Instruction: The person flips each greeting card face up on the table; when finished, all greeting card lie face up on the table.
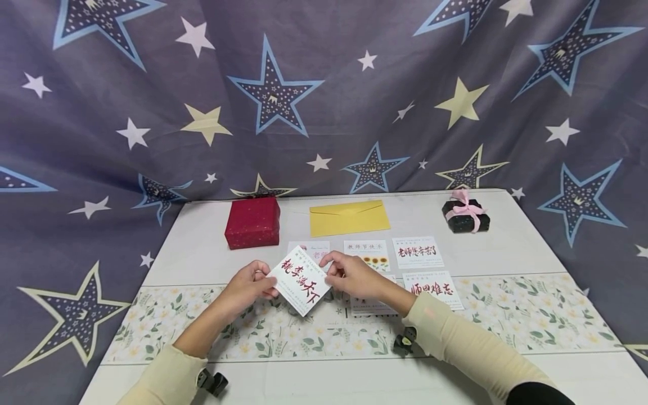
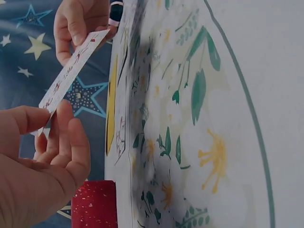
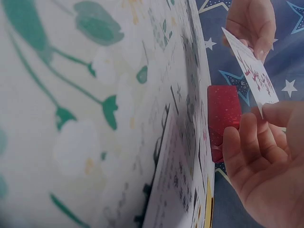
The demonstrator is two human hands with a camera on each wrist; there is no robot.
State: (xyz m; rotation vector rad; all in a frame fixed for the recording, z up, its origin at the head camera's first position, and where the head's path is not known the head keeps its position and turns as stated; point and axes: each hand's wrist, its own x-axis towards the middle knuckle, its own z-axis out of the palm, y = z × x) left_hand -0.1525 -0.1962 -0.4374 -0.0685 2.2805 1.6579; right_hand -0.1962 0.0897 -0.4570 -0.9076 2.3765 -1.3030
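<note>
A white square card with red brush-style characters is held up off the table between both hands, turned so a corner points down in the head view. My left hand pinches its left corner between thumb and fingers. At the opposite corner, my right hand pinches it the same way. The left wrist view shows the card tilted, its printed face seen at a slant. Behind it on the table lies a card with pink print, partly covered. Another card lies partly hidden under my right forearm.
A red box stands at the back left, a yellow envelope at back centre. At the back right sits a black box with a pink ribbon. A sunflower card and two red-lettered cards lie on the table.
</note>
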